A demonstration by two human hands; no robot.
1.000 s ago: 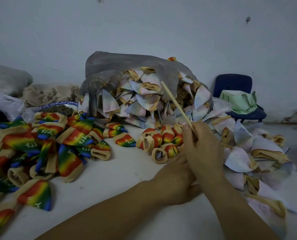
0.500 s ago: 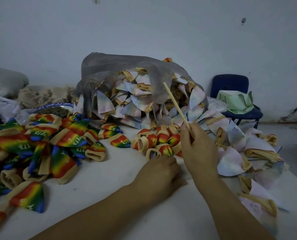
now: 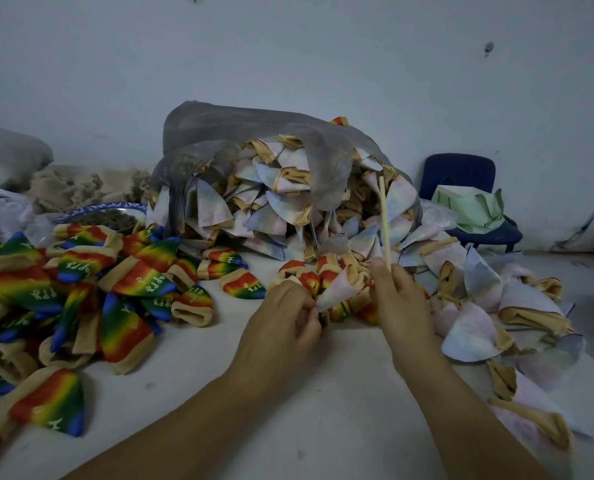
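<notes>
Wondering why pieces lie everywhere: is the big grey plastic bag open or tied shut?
Open: the grey plastic bag gapes toward the camera; pale folded fabric pieces spill from it onto the white table.

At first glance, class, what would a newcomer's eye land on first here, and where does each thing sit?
The grey bag at centre back, spilling pale fabric cones across the table, catches the eye first. Next comes the heap of rainbow pieces on the left. In front, the right hand grips a thin stick nearly upright while the left hand pinches one pale cone.
</notes>
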